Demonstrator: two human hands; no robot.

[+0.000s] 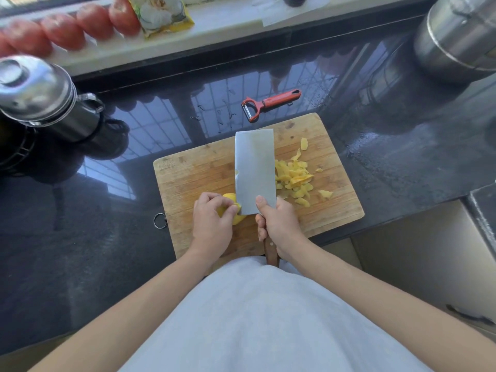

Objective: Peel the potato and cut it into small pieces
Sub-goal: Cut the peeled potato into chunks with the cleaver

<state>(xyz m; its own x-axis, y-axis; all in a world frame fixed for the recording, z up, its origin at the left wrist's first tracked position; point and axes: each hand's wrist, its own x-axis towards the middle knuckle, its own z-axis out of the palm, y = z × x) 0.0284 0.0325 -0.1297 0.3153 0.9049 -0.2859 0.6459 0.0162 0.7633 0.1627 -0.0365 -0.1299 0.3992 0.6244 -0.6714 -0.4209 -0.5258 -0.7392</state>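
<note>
Head view: L hand (212, 224) fingers curled, holding peeled yellow potato (233, 210) on wooden rectangular cutting board (193, 173). R hand (277, 224) wrapped tight round wooden handle of wide steel cleaver (255, 170), blade against potato's right side. Pile of cut yellow pieces (296, 178) just right of blade. Red-handled peeler (271, 103) on dark countertop (107, 237) behind board.

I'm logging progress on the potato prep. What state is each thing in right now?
potato: peeled, partly cut, held down on the board.
potato pieces: cut, piled right of the blade.
cleaver: blade against the potato.
left hand: fingers curled on the potato.
right hand: closed round the cleaver handle.
peeler: lying unused on the counter.
cutting board: flat on the counter.
</note>
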